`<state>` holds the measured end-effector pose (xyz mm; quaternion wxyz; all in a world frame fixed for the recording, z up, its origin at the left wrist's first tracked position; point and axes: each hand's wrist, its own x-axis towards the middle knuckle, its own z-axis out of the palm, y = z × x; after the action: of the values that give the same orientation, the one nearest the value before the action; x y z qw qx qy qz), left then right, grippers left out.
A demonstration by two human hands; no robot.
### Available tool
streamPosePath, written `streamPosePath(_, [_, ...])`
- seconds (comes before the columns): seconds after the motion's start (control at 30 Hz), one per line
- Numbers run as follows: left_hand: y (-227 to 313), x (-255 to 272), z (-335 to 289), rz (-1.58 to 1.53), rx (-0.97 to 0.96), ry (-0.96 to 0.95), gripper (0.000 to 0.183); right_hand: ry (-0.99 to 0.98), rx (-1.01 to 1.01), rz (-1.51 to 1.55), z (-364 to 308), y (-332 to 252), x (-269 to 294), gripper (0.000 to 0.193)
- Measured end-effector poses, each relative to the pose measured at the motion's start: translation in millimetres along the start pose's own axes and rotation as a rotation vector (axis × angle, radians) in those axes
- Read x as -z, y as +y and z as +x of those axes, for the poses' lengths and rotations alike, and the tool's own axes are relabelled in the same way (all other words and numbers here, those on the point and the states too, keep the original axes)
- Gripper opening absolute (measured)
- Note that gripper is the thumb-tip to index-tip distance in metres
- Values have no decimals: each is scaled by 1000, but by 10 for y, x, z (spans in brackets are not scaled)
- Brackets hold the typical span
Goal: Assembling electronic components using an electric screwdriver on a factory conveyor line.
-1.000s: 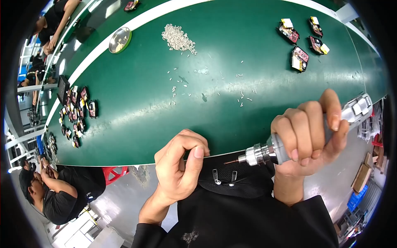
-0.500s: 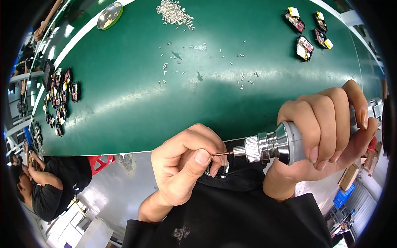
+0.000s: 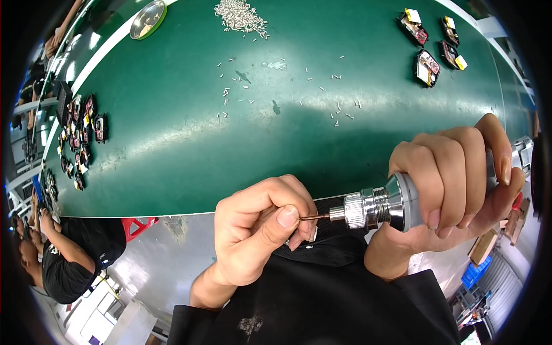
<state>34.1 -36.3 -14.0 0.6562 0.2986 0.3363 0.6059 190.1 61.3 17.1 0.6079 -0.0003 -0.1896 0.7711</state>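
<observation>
My right hand [image 3: 451, 178] is wrapped round the grey and silver body of an electric screwdriver [image 3: 397, 198], which lies level and points left. From its knurled collar a thin dark bit [image 3: 315, 218] reaches to my left hand [image 3: 253, 230]. Thumb and forefinger of that hand are pinched together at the bit's tip; whatever tiny piece they hold is hidden. Under the left fingers a bit of light metal shows against black cloth. Both hands are just off the near edge of the green bench [image 3: 190, 167].
Small silver metal pins or screws form a pile [image 3: 240, 16] at the far side, with several scattered nearer. A round green-rimmed dish [image 3: 148, 20] stands far left. Black-cased assemblies [image 3: 426, 69] lie at right, more [image 3: 86, 129] at left. A person in black [image 3: 69, 261] sits at left.
Both hands and the screwdriver have shifted very slightly to the right. My left thumb and forefinger stay pinched at the bit's tip. The person at left has moved a little.
</observation>
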Motion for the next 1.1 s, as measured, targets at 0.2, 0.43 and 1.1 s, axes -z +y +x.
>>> streamPosePath(0.2, [15,21,12,633,-258,95,9,-2,-33,-142,-15,-7,15,14])
streamPosePath(0.43, [-32,-74,42,663,-199,137,4,37,53,-131,-36,11,67,15])
streamPosePath(1.1, [1015,710,613,1253,-389,408,29,208,67,-97,-6,192,234,23])
